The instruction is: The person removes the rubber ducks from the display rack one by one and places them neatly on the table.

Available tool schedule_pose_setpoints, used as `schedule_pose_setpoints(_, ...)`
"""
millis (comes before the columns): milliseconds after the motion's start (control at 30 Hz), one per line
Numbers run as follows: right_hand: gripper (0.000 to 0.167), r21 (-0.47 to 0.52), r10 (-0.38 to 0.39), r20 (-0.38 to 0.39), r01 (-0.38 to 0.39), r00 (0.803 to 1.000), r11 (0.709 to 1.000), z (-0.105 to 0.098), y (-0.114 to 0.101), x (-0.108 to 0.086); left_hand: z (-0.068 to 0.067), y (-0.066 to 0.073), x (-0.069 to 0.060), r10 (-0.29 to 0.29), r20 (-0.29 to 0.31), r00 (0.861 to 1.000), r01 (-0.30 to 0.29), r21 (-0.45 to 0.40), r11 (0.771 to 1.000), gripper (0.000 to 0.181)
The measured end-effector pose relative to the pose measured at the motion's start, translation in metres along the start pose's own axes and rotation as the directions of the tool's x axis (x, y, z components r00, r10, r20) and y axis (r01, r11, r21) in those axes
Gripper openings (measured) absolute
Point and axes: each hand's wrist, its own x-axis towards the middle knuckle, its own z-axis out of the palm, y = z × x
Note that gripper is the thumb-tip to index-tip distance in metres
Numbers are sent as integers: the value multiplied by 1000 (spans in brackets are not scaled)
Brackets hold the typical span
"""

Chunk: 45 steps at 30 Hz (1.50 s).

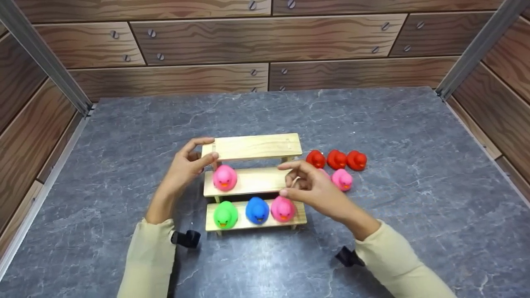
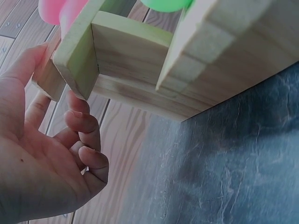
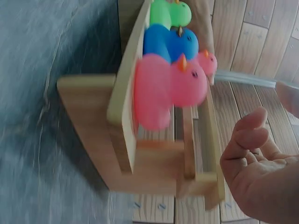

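A three-step wooden display stand (image 1: 256, 147) stands on the grey surface. My left hand (image 1: 186, 165) holds the left end of its top step, thumb and fingers around the board's edge. Over the right end of the middle step hovers my right hand (image 1: 310, 186), with nothing between its parted thumb and index finger; the other fingers bend loosely. On the bottom step sit a green rubber duck (image 1: 225, 215), a blue rubber duck (image 1: 257, 210) and a pink rubber duck (image 1: 283, 209). Another pink rubber duck (image 1: 225, 178) occupies the left of the middle step.
Right of the stand, three red rubber ducks (image 1: 336, 159) form a row on the surface. In front of them sits a pink rubber duck (image 1: 342, 179), with another pink one partly hidden behind my right hand. Wood-patterned walls (image 1: 265, 39) enclose the back and sides.
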Motion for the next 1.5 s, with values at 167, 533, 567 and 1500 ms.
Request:
schedule_pose_setpoints(167, 50, 9, -16, -3, 16, 1000, 1000, 15, -2, 8, 0, 1, 0, 4, -6, 1000, -4, 6, 1000, 46)
schedule_pose_setpoints(533, 50, -45, -55, 6, 55, 998, 997, 48, -12, 28, 0, 0, 0, -2, -7, 1000, 2, 12, 1000, 46)
schedule_pose_setpoints(567, 49, -50, -51, 6, 52, 999, 997, 50, -13, 30, 0, 0, 0, -3, -6, 1000, 3, 12, 1000, 46)
schedule_pose_setpoints(1500, 50, -148, 20, -37, -25, 999, 989, 77, -15, 64, 0, 1, 0, -7, -22, 1000, 8, 16, 1000, 45)
